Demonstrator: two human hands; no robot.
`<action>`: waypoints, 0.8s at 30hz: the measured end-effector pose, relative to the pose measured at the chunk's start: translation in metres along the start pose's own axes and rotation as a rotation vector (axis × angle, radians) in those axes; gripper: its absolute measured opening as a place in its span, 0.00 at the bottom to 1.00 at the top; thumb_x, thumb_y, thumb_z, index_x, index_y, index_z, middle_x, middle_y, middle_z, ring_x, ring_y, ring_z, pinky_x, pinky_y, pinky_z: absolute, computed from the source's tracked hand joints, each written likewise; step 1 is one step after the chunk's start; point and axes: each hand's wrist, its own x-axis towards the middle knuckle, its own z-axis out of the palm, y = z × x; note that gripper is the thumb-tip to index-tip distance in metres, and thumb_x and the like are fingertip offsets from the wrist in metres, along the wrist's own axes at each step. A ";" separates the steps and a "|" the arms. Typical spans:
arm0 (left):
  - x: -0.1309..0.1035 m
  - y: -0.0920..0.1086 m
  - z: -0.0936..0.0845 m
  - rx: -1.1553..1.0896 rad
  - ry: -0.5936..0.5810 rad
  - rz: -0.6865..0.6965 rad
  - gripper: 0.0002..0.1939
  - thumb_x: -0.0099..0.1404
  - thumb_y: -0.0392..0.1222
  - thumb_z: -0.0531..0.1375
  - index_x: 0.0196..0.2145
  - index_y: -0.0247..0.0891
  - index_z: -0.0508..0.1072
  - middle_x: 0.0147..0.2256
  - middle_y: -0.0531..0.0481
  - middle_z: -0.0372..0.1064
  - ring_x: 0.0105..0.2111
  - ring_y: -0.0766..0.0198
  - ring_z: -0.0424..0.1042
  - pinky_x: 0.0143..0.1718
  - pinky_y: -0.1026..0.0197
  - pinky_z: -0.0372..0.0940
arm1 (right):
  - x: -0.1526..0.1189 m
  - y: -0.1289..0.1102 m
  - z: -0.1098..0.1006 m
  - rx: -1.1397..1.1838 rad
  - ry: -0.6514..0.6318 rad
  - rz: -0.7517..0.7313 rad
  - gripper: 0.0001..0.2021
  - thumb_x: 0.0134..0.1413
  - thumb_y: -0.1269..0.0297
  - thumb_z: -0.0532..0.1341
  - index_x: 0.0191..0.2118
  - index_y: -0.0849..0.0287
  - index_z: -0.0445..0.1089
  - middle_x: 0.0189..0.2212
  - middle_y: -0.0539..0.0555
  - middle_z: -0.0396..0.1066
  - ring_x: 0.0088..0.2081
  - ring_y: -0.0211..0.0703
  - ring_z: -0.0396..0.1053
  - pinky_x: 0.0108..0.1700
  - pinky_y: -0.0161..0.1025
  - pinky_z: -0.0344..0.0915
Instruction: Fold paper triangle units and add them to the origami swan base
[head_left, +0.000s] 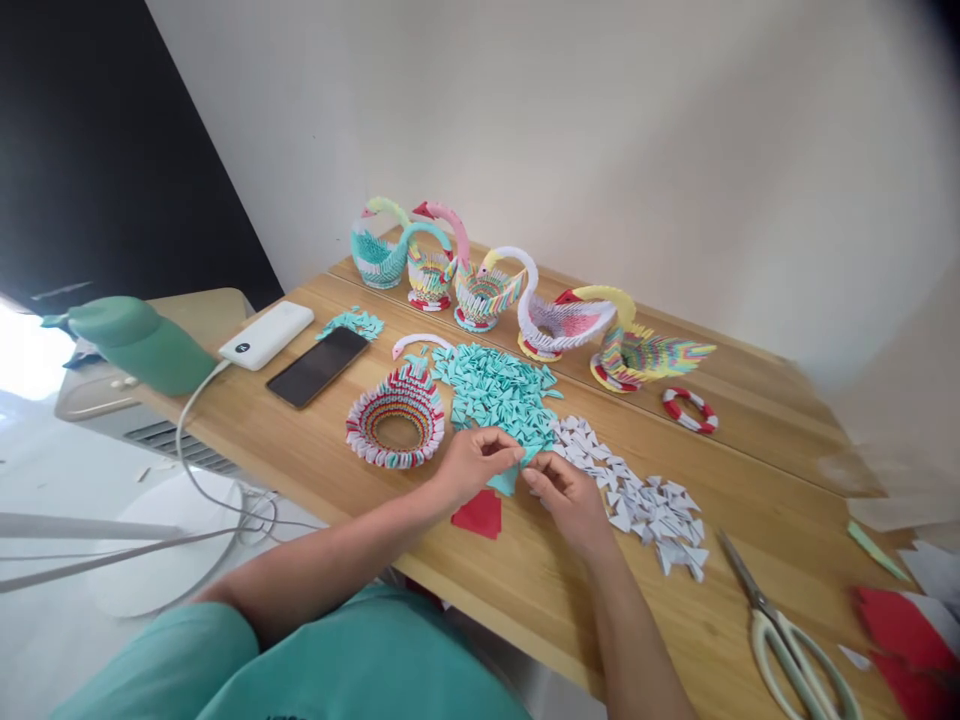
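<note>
Between my left hand [480, 460] and my right hand [566, 490], a small piece of teal paper [529, 455] is pinched by the fingertips of both. Its folds are partly hidden by my fingers. Just beyond lies a heap of folded teal paper triangles [499, 385]. White folded paper triangles [637, 495] spread out to the right of my right hand. Below my hands are a flat teal paper piece [504, 482] and a red paper square [478, 514]. A round bowl of interlocked folded paper [396, 418] stands left of my left hand.
Several paper swans [484, 295] line the back of the table, with a red-and-white ring [690, 410] at their right. Scissors [784, 630] and red paper [911, 640] lie at the right. A phone [319, 367], a white power bank [268, 335] and a green bottle [139, 345] are at the left.
</note>
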 end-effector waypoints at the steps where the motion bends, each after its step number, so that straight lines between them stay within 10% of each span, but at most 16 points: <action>1: 0.000 0.000 0.000 0.001 0.003 0.004 0.13 0.52 0.48 0.65 0.24 0.33 0.72 0.20 0.56 0.62 0.22 0.71 0.58 0.26 0.66 0.53 | 0.000 0.000 0.000 -0.008 0.007 0.001 0.15 0.56 0.50 0.59 0.28 0.57 0.65 0.22 0.46 0.59 0.25 0.37 0.56 0.28 0.34 0.53; 24: -0.007 0.002 0.004 0.436 0.023 0.225 0.07 0.59 0.36 0.60 0.24 0.34 0.73 0.23 0.54 0.67 0.25 0.69 0.62 0.28 0.66 0.55 | 0.001 0.004 0.000 0.149 0.172 0.032 0.17 0.51 0.49 0.64 0.41 0.57 0.73 0.25 0.49 0.68 0.26 0.39 0.66 0.29 0.36 0.66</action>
